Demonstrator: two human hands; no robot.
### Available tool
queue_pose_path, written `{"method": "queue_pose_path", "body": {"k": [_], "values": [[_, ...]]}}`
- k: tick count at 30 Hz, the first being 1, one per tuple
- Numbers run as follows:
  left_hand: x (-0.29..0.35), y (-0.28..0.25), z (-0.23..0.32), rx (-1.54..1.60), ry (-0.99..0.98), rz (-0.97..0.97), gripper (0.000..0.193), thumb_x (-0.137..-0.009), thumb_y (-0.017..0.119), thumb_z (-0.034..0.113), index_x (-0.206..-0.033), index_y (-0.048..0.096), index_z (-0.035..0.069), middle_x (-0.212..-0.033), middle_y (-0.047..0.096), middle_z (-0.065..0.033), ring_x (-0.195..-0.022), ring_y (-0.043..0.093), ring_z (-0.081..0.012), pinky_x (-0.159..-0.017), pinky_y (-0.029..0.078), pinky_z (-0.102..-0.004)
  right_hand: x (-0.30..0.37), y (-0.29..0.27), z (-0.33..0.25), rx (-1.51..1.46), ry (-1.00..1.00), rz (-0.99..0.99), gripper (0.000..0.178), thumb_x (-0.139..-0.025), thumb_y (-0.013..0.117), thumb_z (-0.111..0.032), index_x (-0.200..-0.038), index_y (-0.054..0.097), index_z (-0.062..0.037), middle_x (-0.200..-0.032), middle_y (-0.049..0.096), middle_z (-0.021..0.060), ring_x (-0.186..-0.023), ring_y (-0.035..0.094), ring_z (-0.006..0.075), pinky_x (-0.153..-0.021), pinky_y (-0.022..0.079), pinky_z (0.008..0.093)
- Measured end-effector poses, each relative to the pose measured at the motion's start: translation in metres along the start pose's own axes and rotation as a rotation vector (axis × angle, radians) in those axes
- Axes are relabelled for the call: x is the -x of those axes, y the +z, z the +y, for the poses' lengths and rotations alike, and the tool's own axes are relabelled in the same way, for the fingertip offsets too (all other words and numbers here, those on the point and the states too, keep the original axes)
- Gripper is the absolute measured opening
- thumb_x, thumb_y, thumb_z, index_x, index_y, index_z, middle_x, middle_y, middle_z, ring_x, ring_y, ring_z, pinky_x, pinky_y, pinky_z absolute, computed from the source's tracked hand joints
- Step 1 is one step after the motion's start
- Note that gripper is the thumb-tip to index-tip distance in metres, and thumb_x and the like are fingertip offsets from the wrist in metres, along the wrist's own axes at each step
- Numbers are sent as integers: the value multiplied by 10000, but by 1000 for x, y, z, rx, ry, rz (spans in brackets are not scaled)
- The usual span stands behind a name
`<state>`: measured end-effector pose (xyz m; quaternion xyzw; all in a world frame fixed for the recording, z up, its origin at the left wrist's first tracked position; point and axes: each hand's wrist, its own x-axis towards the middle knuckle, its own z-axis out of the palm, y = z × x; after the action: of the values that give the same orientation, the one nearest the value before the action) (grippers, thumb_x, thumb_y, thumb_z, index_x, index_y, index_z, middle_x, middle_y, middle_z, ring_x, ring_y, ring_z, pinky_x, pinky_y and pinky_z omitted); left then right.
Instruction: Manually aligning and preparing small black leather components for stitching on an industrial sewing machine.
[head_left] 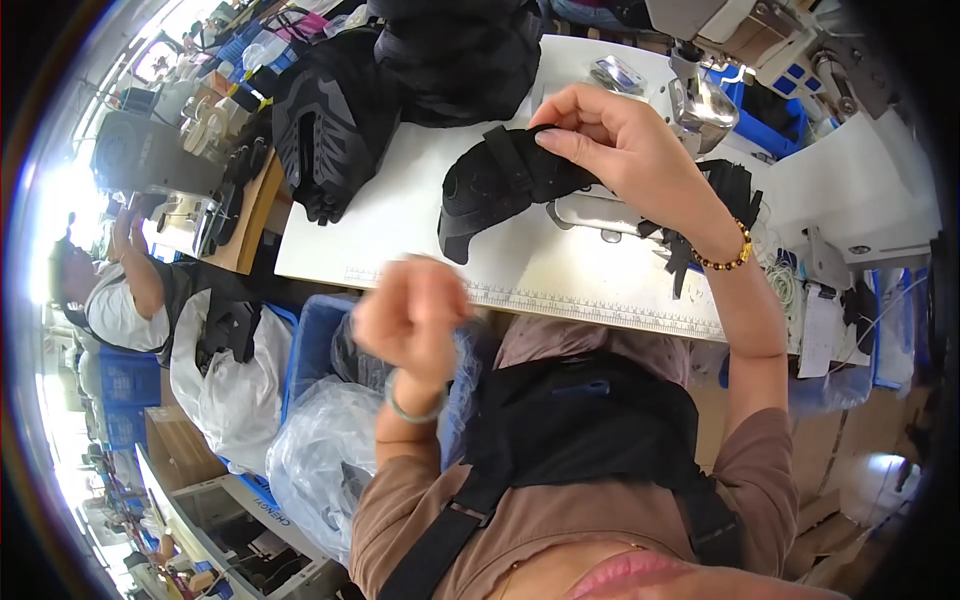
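Note:
A curved black fabric piece [490, 185] with a strap across it is on the white table. My right hand [620, 140] pinches its upper right edge between thumb and fingers. My left hand [415, 310] is over the table's front edge, lower left of the fabric piece and apart from it. Motion blurs its fingers, which look curled; whether they hold anything does not show. Beneath my right hand, part of the sewing machine's metal plate [600, 212] is visible.
Black patterned fabric pieces [330, 130] and a black bundle [455, 65] lie at the far left of the white table [350, 245]. Black straps [728, 190] are piled right of my wrist. Below stands a blue bin with clear plastic bags [330, 450]. Another person [130, 290] works at far left.

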<state>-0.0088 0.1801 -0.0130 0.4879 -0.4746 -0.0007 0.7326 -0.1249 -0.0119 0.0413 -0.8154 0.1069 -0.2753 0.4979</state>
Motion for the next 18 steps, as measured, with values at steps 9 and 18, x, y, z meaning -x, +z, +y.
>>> {"method": "queue_pose_path", "body": {"k": [9, 18], "values": [[26, 69, -33, 777, -724, 62, 211, -902, 557, 102, -866, 601, -101, -712, 621, -138, -559, 584, -167, -517, 471, -250, 29, 1, -9, 295, 133, -65, 152, -869, 606, -119, -973, 576, -13, -855, 580, -4, -680, 504, 24, -596, 414, 195], [24, 82, -37, 605, -562, 10, 144, -888, 566, 55, -862, 609, -80, -702, 631, -91, -607, 599, -134, -561, 481, -236, 55, 0, 15, 680, -626, 214, 194, -721, 714, -86, -906, 655, -67, -923, 536, 16, -572, 467, 98, -497, 383, 212]]}}
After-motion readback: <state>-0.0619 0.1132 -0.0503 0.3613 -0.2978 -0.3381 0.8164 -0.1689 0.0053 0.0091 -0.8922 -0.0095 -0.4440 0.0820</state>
